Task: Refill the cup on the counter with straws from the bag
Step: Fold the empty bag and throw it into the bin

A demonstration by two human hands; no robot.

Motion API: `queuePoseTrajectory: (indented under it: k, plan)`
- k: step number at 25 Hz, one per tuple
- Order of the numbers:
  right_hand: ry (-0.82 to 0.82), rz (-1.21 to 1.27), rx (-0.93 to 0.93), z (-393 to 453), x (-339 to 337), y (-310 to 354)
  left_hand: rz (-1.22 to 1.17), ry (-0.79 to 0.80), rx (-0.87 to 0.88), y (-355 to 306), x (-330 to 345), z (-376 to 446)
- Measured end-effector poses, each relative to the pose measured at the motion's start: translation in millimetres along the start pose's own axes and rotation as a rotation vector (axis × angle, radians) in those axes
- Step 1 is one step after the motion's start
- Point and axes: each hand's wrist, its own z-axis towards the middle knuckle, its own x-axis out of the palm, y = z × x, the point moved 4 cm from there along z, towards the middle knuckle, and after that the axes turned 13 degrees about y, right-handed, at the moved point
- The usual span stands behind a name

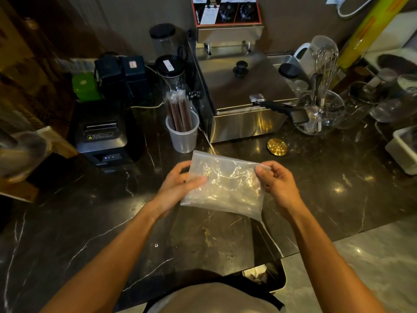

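Both hands held the bag point(223, 188) just above the counter point(316, 177), near its front edge, and the bag looked flat and empty, with no straws visible through the clear film. The left hand point(178, 186) was closed on the bag's left side, thumb on top and fingers underneath, so the film lay spread rather than crumpled. The right hand point(274, 179) pinched the upper right corner between thumb and fingertips, which kept the sheet taut; that looked like a grip for flattening or folding it, though I could not tell which. The cup point(183, 134) stood farther back on the counter, just beside the left front corner of the steel fryer point(246, 98) and right of the black printer point(105, 134), within easy reach. The straws point(178, 111), dark and in clear wrappers, stood upright in it, bunched toward its left side, their tops well above the rim. Judging from the empty bag and the filled cup, the refill seemed done, with only the bag left to put away.
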Motion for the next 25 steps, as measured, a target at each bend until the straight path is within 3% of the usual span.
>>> queuePoseTrajectory:
  k: [4,9,13,15,18,22,25]
  plan:
    - [0.218,-0.099,0.155,-4,-1,0,0.134,0.034,-0.026,4,-5,5]
    - [0.502,-0.179,0.324,-3,15,1,0.202,0.197,0.017,-19,6,10]
    - [0.389,0.015,0.226,0,25,0,-0.118,0.037,0.049,-16,-5,14]
    - [0.305,0.153,0.181,1,29,0,-0.243,0.054,0.053,-10,-7,11]
    - [0.253,0.192,0.17,3,40,-3,-0.178,0.164,-0.014,1,11,8]
    - [0.229,0.166,0.228,3,43,-7,-0.097,-0.005,-0.01,6,15,12]
    - [0.211,0.14,0.202,3,40,-6,-0.06,-0.028,0.013,3,8,12]
